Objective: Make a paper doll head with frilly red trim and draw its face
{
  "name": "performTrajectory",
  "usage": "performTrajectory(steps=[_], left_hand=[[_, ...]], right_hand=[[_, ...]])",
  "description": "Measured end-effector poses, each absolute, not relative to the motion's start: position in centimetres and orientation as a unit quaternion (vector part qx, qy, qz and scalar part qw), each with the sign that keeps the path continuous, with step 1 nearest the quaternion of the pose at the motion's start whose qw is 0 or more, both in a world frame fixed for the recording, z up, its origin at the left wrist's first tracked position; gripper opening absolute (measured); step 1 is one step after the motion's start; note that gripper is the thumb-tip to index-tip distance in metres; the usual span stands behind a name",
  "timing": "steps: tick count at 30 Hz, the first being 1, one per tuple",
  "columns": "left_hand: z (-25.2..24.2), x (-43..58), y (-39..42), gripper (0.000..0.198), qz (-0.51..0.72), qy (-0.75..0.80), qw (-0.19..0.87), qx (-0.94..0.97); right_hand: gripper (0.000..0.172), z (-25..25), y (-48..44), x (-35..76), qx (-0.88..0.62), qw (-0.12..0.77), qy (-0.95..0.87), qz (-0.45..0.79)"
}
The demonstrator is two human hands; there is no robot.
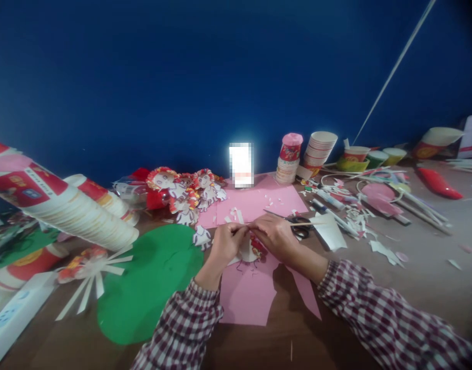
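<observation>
Both hands are working near the middle of the tabletop, a little toward its far edge. The left hand is closing its fingertips in a narrow pinch on the left end of a thin wooden stick. The right hand is pinching the same stick just beside it, knuckles up, and the stick's free end is pointing toward the right edge. Directly beneath the hands a paper doll cutout is lying flat, largely covered by the fingers. It is resting on a pink paper sheet that is reaching toward the near edge.

Black scissors are lying just beside the right hand, under the stick's free end, with a white paper piece next to them. A green paper disc is lying left of the left forearm, touching the pink sheet. A tilted stack of paper cups is leaning in over the left edge. A pile of finished paper dolls is sitting near the far edge.
</observation>
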State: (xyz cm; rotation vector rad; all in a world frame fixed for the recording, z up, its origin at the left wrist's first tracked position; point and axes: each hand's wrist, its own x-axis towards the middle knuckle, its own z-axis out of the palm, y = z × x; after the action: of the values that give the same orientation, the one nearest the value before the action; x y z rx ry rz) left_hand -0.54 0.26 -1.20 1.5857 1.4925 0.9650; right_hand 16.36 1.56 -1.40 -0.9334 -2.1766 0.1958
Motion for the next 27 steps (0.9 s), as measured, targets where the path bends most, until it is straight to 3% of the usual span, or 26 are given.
performTrajectory(steps=[12, 27], left_hand=[[-1.6, -0.6, 0.4, 0.022, 0.397, 0.565, 0.412, 0.595], [-2.4, -0.6, 0.5, 0.025, 0.415, 0.556, 0.425, 0.581]], right_hand=[[0.018, -1.2, 1.4, 16.4, -0.388, 0.327, -0.860, 0.051], [0.017, -1.3, 1.9, 16.6, -0.329, 0.365, -0.869, 0.059]])
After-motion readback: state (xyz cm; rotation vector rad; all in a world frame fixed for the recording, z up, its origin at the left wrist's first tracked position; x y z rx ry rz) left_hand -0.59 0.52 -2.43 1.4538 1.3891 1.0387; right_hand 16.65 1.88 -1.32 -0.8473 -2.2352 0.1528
